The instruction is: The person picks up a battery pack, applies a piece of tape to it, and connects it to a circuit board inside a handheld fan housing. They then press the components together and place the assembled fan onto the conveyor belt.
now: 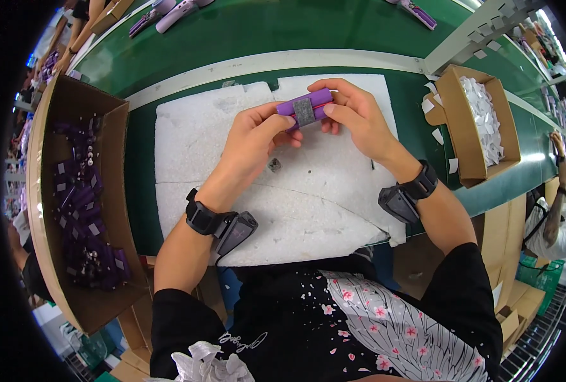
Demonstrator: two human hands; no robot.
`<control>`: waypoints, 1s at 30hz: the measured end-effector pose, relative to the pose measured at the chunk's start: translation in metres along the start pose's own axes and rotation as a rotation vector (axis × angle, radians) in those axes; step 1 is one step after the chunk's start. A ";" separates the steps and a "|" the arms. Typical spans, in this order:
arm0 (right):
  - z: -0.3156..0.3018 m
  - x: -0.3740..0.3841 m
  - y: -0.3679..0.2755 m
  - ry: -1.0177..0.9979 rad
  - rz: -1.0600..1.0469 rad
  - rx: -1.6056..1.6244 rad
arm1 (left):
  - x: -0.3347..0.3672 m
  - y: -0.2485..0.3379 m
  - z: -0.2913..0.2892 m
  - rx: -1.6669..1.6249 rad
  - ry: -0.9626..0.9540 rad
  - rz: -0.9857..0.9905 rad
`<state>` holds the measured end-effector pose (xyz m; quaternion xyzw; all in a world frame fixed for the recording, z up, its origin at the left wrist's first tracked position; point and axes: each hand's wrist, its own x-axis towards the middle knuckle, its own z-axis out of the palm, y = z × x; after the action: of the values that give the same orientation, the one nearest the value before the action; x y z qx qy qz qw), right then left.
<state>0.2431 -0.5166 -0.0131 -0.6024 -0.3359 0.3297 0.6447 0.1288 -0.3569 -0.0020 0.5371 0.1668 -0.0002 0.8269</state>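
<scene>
Over the far part of a white foam sheet, both my hands hold a purple battery pack, two cylinders side by side. A grey foam pad lies across its middle, and a bit of red shows beside the pad. My left hand pinches the left end, thumb on the near cylinder. The right end is between the thumb and fingers of my right hand. Fingertips on the far side are partly hidden by the pack. A small dark grey scrap lies on the foam sheet below my left hand.
A deep cardboard box of purple packs stands on the left. At right, a smaller cardboard box holds white slips, with loose ones beside it. Purple handheld devices lie on the green belt beyond a white rail. Other people work at both sides.
</scene>
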 end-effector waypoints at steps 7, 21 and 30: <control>-0.002 0.001 0.003 -0.005 0.010 0.023 | 0.000 0.001 0.000 0.018 -0.011 -0.013; -0.003 0.001 0.000 0.002 0.021 0.067 | 0.000 0.001 0.000 -0.045 -0.037 -0.008; -0.002 0.001 0.003 0.016 0.004 0.039 | 0.001 -0.001 -0.003 -0.066 -0.039 -0.010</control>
<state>0.2454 -0.5168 -0.0160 -0.5929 -0.3233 0.3327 0.6582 0.1284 -0.3546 -0.0039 0.5085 0.1535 -0.0094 0.8472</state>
